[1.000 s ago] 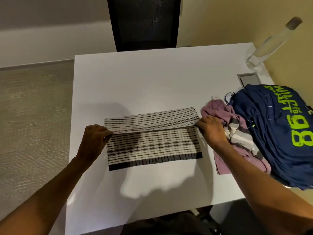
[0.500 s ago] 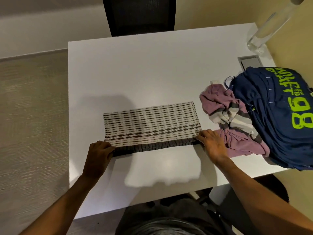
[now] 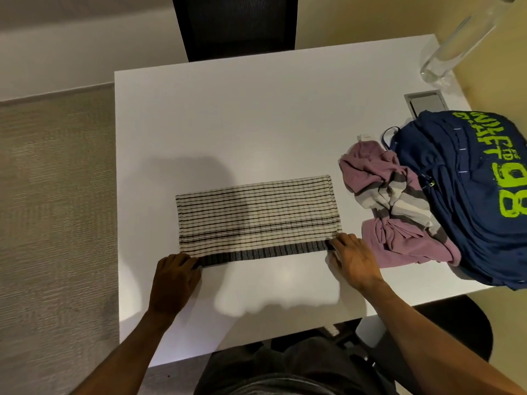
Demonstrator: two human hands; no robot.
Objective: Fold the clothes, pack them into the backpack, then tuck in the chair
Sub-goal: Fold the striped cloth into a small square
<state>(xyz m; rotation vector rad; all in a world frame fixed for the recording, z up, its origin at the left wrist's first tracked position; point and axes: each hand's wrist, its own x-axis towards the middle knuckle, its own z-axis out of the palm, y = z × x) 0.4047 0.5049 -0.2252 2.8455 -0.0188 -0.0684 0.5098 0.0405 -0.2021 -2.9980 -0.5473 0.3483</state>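
A cream garment with dark stripes (image 3: 256, 218) lies folded into a flat rectangle on the white table (image 3: 256, 124), its dark hem band along the near edge. My left hand (image 3: 176, 272) pinches the hem's near left corner. At the near right corner, my right hand (image 3: 353, 260) holds the hem with curled fingertips. A crumpled purple garment with grey and white stripes (image 3: 382, 212) lies just right of it, against a navy backpack with neon green lettering (image 3: 470, 201).
A black chair (image 3: 233, 24) stands at the table's far side. A clear bottle (image 3: 456, 41) and a grey cable hatch (image 3: 425, 102) sit at the far right corner. A dark seat (image 3: 456, 323) shows below the table's near right edge. Carpet lies to the left.
Both hands drew the garment's far edge toward me and laid it down over the near half, so the garment is half as deep. The hands now sit at the near hem.
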